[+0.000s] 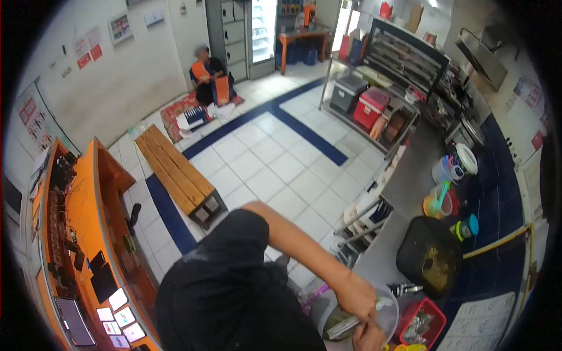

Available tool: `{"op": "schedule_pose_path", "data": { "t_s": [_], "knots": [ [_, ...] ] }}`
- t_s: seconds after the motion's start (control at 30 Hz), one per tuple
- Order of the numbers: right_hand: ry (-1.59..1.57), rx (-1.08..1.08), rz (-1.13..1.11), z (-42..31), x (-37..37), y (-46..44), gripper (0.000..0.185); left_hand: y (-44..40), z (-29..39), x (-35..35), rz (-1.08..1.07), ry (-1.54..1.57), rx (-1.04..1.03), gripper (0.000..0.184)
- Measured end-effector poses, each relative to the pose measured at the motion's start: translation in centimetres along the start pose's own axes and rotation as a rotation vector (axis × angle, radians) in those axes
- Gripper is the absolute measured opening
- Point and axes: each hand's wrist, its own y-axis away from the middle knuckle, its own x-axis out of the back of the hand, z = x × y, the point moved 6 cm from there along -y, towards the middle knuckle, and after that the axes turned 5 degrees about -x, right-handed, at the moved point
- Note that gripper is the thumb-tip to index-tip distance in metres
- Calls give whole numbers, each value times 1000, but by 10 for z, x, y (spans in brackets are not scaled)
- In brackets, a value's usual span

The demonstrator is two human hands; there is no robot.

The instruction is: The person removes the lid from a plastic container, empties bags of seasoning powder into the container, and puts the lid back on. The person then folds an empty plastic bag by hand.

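Note:
My left hand (356,297) reaches over a clear plastic tub (391,313), its fingers curled down. My right hand (369,337) is at the bottom edge of the view, closed, its fingertips meeting those of the left. Just below and beside the fingers, a flat whitish piece (342,329) shows inside the tub; I cannot tell which hand, if either, grips it. The contents of the tub look greenish-brown and are partly hidden by the hands. A purple handle (319,291) lies at the tub's left rim.
Right of the tub stand a red basket (438,319) holding a crumpled clear bag and a black tray (410,251) with food remains. Colourful tubs (439,202) line the steel counter (404,190). A wooden bench (175,169) stands on the floor; another person (208,76) sits by the far wall.

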Motion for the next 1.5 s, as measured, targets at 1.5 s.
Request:
{"op": "schedule_pose_path", "data": {
  "t_s": [1.5],
  "knots": [
    [106, 284, 252, 22, -2, 24, 25, -41, 2, 2, -210, -310, 313, 14]
  ]
}}
